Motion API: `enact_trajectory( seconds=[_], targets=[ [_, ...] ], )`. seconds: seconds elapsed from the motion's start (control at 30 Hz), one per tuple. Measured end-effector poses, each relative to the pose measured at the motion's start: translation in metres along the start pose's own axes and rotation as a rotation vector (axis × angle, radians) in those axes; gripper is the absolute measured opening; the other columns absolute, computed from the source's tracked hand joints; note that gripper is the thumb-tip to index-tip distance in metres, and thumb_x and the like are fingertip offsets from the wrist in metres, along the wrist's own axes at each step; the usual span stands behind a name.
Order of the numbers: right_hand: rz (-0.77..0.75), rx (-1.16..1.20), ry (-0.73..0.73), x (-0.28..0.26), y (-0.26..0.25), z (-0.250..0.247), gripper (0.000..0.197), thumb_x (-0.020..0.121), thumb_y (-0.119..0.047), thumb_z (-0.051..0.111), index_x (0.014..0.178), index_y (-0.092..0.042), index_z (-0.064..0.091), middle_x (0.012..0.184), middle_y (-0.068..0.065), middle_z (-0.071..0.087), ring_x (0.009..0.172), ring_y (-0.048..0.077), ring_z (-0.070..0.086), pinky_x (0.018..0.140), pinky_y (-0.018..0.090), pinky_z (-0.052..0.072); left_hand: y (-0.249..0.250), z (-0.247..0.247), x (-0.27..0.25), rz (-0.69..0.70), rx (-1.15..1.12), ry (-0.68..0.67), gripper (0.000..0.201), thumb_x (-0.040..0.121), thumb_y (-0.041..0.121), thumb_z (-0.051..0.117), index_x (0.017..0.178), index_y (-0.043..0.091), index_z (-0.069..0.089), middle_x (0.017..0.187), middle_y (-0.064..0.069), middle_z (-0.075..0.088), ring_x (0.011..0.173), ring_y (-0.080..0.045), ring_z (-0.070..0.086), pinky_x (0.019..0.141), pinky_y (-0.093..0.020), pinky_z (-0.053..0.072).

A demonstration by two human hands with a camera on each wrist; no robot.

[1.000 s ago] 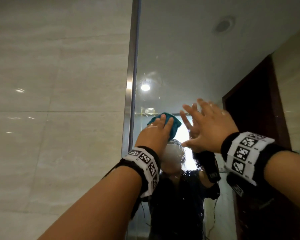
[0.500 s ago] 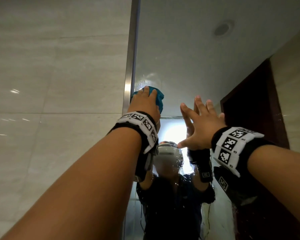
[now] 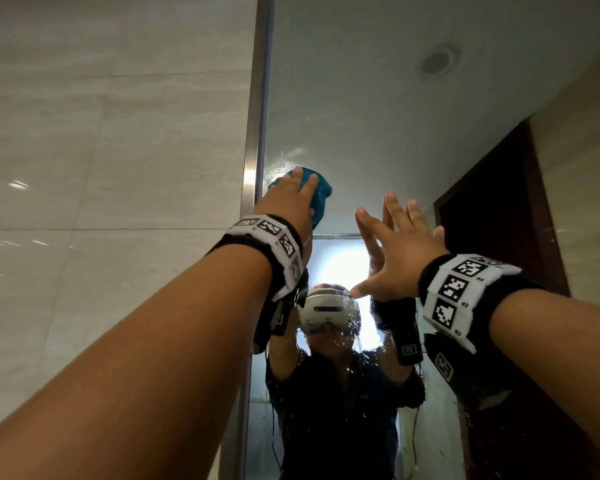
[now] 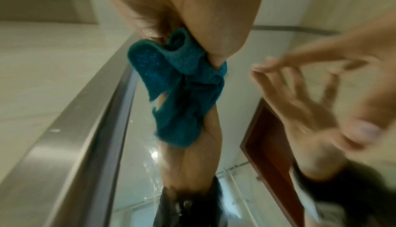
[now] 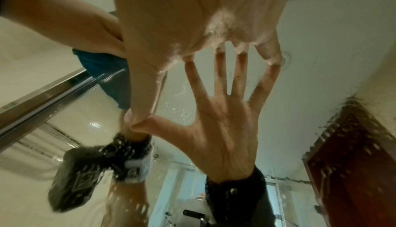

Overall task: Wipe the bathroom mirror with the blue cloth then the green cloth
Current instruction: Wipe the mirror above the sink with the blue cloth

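Observation:
The blue cloth is bunched against the mirror, close to its metal left frame. My left hand covers the cloth and presses it to the glass; in the left wrist view the thumb is tucked into the folds of the blue cloth. My right hand lies flat on the glass to the right, fingers spread and holding nothing. The right wrist view shows the right hand meeting its reflection fingertip to fingertip. No green cloth is in view.
Water droplets speckle the lower mirror. A pale tiled wall runs left of the frame. The glass reflects a person in a headset, a dark wooden door and a ceiling fitting.
My left hand has carried the blue cloth up and to the left, from mid-glass to beside the metal frame. The right hand has stayed flat on the mirror.

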State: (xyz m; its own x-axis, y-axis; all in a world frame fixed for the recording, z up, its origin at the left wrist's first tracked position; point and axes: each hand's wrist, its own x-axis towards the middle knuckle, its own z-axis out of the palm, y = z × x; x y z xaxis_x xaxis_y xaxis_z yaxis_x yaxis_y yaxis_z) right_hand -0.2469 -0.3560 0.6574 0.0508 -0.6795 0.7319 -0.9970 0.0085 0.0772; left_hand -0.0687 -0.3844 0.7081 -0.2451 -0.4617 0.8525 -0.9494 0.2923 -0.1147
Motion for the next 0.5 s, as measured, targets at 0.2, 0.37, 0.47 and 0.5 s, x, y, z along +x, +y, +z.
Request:
enact_trajectory(
  seconds=[0.2, 0.37, 0.47, 0.5],
  targets=[
    [0.002, 0.013, -0.009, -0.002, 0.000, -0.004, 0.125, 0.054, -0.075, 0.068, 0.141, -0.046, -0.017, 0.150, -0.001, -0.032, 0.139, 0.030, -0.024, 0.110, 0.063, 0.003, 0.025, 0.035, -0.051, 0.118, 0.025, -0.046, 0.065, 0.099, 0.022, 0.040, 0.151, 0.023, 0.001, 0.159, -0.004, -0.006, 0.146, -0.023, 0.003, 0.117, -0.040, 0.019],
    [-0.039, 0.141, 0.198, -0.033, 0.004, 0.023, 0.106, 0.071, -0.062, 0.065, 0.145, -0.040, -0.008, 0.156, 0.002, -0.015, 0.143, 0.026, -0.011, 0.114, 0.054, 0.002, 0.036, 0.058, -0.094, 0.141, 0.032, -0.119, 0.076, 0.096, 0.019, 0.049, 0.151, 0.023, -0.003, 0.158, -0.004, -0.012, 0.146, -0.024, -0.001, 0.116, -0.038, 0.019],
    [-0.060, 0.147, 0.154, -0.071, 0.007, 0.052, 0.107, 0.072, -0.058, 0.067, 0.145, -0.040, -0.009, 0.155, 0.002, -0.021, 0.142, 0.024, -0.017, 0.113, 0.050, -0.004, 0.049, 0.069, -0.119, 0.165, 0.044, -0.172, 0.073, 0.098, 0.023, 0.046, 0.151, 0.022, -0.005, 0.158, -0.005, -0.015, 0.146, -0.023, -0.003, 0.116, -0.035, 0.016],
    [-0.064, 0.107, 0.122, -0.082, 0.009, 0.060, 0.111, 0.070, -0.059, 0.067, 0.145, -0.040, -0.012, 0.154, 0.002, -0.024, 0.141, 0.024, -0.019, 0.113, 0.050, -0.005, 0.053, 0.074, -0.127, 0.176, 0.045, -0.186, 0.073, 0.098, 0.024, 0.045, 0.151, 0.021, -0.006, 0.158, -0.005, -0.016, 0.146, -0.023, -0.004, 0.116, -0.035, 0.016]
  ],
)
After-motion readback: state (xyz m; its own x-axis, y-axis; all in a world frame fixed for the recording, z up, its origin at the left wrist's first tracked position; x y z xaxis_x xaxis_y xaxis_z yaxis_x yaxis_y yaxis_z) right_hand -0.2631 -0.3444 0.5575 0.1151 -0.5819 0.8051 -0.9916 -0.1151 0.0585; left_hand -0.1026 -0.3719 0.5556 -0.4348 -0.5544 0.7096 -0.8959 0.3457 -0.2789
